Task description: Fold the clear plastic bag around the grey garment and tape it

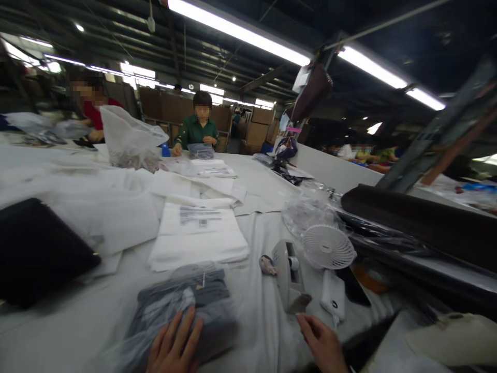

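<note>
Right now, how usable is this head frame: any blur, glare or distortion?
Head view: the ceiling tube lights blow out; wide-angle bending tilts the edges; the left hand on the bagged garment and the right hand are slightly motion-blurred; the dark tray is soft.

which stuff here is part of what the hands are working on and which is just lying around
In hand: left hand flat on bagged dark garment; right hand at tape dispenser.

Lying about: stack of white bags, small white fan, black tray.

Both hands are bare: the left hand [174, 344] at 6 o'clock, the right hand [322, 344] at 5 o'clock, no sleeves showing.
</note>
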### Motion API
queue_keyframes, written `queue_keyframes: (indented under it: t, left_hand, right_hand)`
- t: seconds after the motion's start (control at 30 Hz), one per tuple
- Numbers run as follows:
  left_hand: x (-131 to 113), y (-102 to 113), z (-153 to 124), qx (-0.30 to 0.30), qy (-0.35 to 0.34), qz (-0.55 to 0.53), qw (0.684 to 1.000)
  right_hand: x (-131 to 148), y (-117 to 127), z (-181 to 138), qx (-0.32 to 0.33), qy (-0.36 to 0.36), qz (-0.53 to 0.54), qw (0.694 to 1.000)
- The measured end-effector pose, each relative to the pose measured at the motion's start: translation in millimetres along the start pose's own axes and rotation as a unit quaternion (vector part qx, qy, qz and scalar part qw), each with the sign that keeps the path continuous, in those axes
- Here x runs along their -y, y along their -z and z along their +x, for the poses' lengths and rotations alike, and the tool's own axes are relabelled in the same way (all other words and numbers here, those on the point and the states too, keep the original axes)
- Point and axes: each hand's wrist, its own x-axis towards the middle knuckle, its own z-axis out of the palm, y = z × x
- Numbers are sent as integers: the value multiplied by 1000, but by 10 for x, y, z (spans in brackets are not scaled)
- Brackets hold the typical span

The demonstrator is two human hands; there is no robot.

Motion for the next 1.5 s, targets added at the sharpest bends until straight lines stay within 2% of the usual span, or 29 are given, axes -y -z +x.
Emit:
queue_keyframes:
  t: [0.07,0.13,0.2,0.27,0.37,0.4,0.47,0.6,0.7,0.97,1.07,1.2,1.3,1.33,1.4,1.43,1.5]
  left_hand:
    - [-30,66,46,12,1,-6,1000]
    - [-49,131,91,22,1,5,1000]
    - [-58,185,125,25,5,19,999]
    - [-62,222,143,26,-3,32,999]
    - [-73,244,153,25,-7,37,999]
    - [-81,243,155,24,1,34,999]
    - [-98,233,158,21,23,25,999]
    - [-112,194,158,12,26,26,999]
    - [-100,161,151,4,22,33,999]
    - [-62,91,127,-16,15,29,999]
    - [-59,75,122,-19,14,38,999]
    - [-52,37,116,-37,14,50,998]
    - [-66,3,125,-52,13,46,998]
    - [-77,-3,133,-52,13,42,998]
    - [-95,1,151,-45,15,32,998]
    - [-92,12,156,-40,13,30,999]
    - [-34,59,143,-36,-5,37,999]
  right_hand:
    - [388,-41,-23,89,101,-37,990]
    - [850,-124,-43,201,221,-90,950]
    - [1304,-248,-53,310,315,-134,887]
    - [1680,-409,-38,396,401,-196,803]
    - [2015,-709,37,452,509,-295,671]
    - [2065,-819,68,457,530,-315,641]
    - [2091,-1039,125,458,553,-337,610]
    - [1984,-1431,213,447,568,-361,589]
    - [1912,-1607,260,436,563,-372,596]
    - [1982,-1612,269,420,535,-376,629]
    - [1993,-1652,382,397,514,-371,664]
    - [1935,-1604,554,345,469,-351,733]
    - [1742,-1465,427,258,446,-329,791]
    - [1633,-1429,324,238,449,-317,801]
    - [1359,-1401,76,217,495,-287,791]
    - [1207,-1410,-43,204,551,-269,764]
    - [919,-1463,-219,128,644,-254,710]
